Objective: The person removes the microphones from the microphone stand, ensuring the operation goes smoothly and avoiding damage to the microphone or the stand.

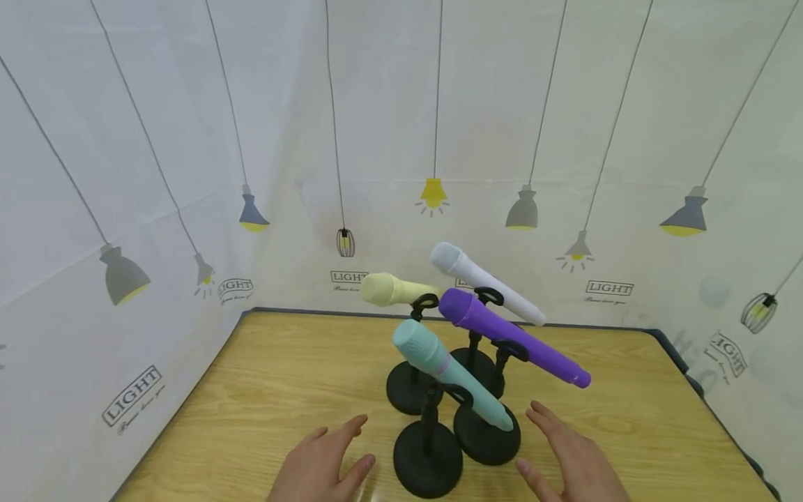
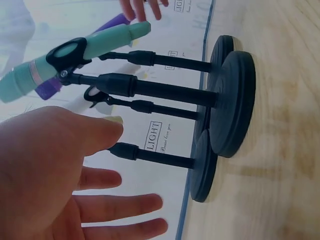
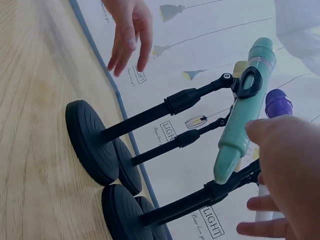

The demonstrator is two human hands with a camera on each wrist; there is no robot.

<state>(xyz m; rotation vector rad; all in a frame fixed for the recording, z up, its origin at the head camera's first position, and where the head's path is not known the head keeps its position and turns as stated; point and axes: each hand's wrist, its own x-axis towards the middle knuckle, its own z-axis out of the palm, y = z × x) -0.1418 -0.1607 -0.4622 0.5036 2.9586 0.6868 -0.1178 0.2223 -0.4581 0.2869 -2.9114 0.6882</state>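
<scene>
Crowding is posing the main danger here, as I judge it: four black stands are standing so close on the table [image 1: 282,369] that a knock to one could be passing straight into its neighbours. The right hand [image 1: 574,457] is hovering just beside the low tail of the teal microphone [image 1: 454,374], so a careless sweep there could be swinging it in its clip or tipping its stand [image 1: 429,460]. A tug on the slanting body without steadying the round base could also be dragging that base against the next one, and the purple microphone [image 1: 495,326], crossing close behind, could be getting bumped. The left hand [image 1: 323,460] is hovering to the left of the front stand; on both hands the grip is standing wide, thumb apart from fingers, and holding nothing. The teal microphone is resting in the front stand's clip, leaning with its head high and its tail low, and is showing a smooth pale body, a textured head, a pinkish ring beneath it and a narrower tail. Behind, the yellow microphone [image 1: 392,289] and white microphone [image 1: 483,277] are also sitting in clips.
</scene>
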